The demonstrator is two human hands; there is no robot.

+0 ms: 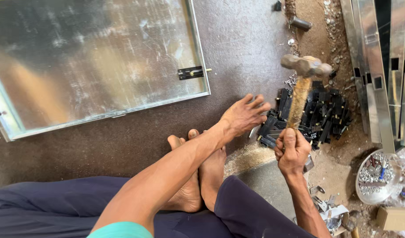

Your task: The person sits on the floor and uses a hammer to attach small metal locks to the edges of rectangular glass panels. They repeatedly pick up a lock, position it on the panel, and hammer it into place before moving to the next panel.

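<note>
Hammer (305, 75) raised in our right hand (292, 151), our left hand (244, 115) spread wide, fingers reaching the pile of black bolt latches (319, 115) on the floor (238, 48).

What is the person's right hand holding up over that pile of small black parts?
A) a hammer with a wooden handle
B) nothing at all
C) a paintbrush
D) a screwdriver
A: the right hand is closed around the wooden handle of a hammer, whose metal head is raised above the pile of black parts.

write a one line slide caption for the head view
Right hand raises a hammer while left hand reaches into black latches.
</note>
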